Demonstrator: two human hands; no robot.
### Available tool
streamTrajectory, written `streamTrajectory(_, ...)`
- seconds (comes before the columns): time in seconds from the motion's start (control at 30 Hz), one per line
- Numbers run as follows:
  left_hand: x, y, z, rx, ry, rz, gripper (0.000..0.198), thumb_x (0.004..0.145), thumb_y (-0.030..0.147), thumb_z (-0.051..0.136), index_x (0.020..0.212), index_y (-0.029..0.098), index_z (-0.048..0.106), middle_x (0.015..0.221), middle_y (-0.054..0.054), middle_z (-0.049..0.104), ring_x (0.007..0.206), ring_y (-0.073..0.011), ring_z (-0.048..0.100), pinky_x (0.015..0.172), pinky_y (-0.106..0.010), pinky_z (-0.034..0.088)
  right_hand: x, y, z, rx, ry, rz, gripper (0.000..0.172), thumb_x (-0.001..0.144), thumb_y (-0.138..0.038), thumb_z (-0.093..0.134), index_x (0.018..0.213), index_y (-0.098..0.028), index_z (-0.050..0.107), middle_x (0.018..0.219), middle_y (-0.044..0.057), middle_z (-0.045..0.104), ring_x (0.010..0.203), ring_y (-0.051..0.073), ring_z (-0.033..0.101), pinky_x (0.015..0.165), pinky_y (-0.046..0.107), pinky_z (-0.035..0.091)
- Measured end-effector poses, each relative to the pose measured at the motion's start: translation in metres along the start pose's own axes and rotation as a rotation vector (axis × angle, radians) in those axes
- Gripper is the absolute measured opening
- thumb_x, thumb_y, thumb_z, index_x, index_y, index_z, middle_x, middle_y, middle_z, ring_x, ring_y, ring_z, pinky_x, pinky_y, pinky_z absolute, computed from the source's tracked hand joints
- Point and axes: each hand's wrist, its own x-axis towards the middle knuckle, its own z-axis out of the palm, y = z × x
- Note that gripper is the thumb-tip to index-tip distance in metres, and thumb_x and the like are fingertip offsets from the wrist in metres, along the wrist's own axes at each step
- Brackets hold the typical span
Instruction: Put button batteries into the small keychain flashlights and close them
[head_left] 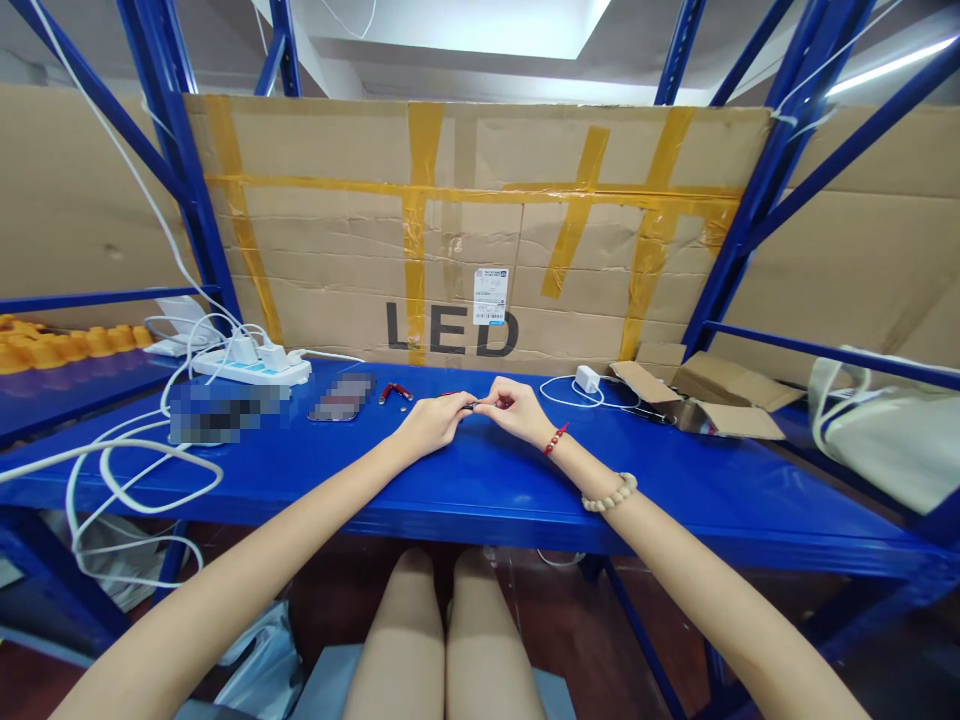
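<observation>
My left hand [433,424] and my right hand [519,408] meet above the middle of the blue table. Both are closed in a pinch on a small dark, slim piece [470,405] that shows between their fingertips. Its ends are hidden by the fingers, and its kind is too small to make out. A bit of red shows by the left fingers. Left of my left hand lie short red tube-like pieces with metal ends [394,393]. A tiny round silvery piece [403,408] rests just below them.
Leftward lie a phone-like flat thing [341,398], a blurred-out item [225,412], and a white power strip [255,370] with looping cables. To the right are a white charger [587,379] with its cord and an open cardboard box [720,395]. A large carton [337,260] stands behind.
</observation>
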Motion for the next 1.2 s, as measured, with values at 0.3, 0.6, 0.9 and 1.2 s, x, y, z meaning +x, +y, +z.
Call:
streamTrajectory(0.3, 0.001, 0.0, 0.0, -0.017, 0.023, -0.019, 0.021, 0.09, 0.022, 0.035, 0.104, 0.02, 0.051, 0.102, -0.004, 0.066, 0.089, -0.017, 0.064, 0.07, -0.024, 0.049, 0.001, -0.007, 0.0, 0.065, 0.018, 0.093, 0.028, 0.067, -0.039, 0.066, 0.056, -0.015, 0.056, 0.052, -0.003, 0.047, 0.049, 0.008, 0.04, 0.048, 0.021, 0.032)
streamTrajectory(0.6, 0.001, 0.0, 0.0, -0.015, -0.012, -0.039, 0.019, 0.09, 0.021, 0.035, 0.101, 0.019, 0.051, 0.098, -0.004, 0.067, 0.086, -0.0184, 0.065, 0.067, -0.025, 0.048, 0.001, -0.006, 0.003, 0.152, -0.034, 0.206, 0.034, 0.063, -0.045, 0.066, 0.056, -0.014, 0.055, 0.05, -0.002, 0.049, 0.045, 0.007, 0.038, 0.045, 0.021, 0.032)
streamTrajectory(0.9, 0.002, 0.0, -0.002, -0.007, -0.056, -0.074, 0.02, 0.09, 0.023, 0.036, 0.105, 0.022, 0.049, 0.101, -0.003, 0.066, 0.089, -0.0187, 0.065, 0.067, -0.025, 0.048, 0.0, -0.008, 0.004, 0.266, -0.102, 0.317, 0.041, 0.063, -0.055, 0.062, 0.059, -0.016, 0.051, 0.043, -0.004, 0.046, 0.034, 0.006, 0.04, 0.037, 0.02, 0.029)
streamTrajectory(1.2, 0.003, 0.002, -0.006, -0.001, -0.079, -0.117, 0.023, 0.092, 0.026, 0.032, 0.11, 0.021, 0.046, 0.094, -0.003, 0.068, 0.084, -0.0192, 0.066, 0.063, -0.025, 0.046, 0.004, -0.009, 0.003, 0.329, -0.076, 0.36, 0.044, 0.061, -0.058, 0.063, 0.059, -0.015, 0.055, 0.047, -0.003, 0.049, 0.035, 0.005, 0.039, 0.036, 0.02, 0.029)
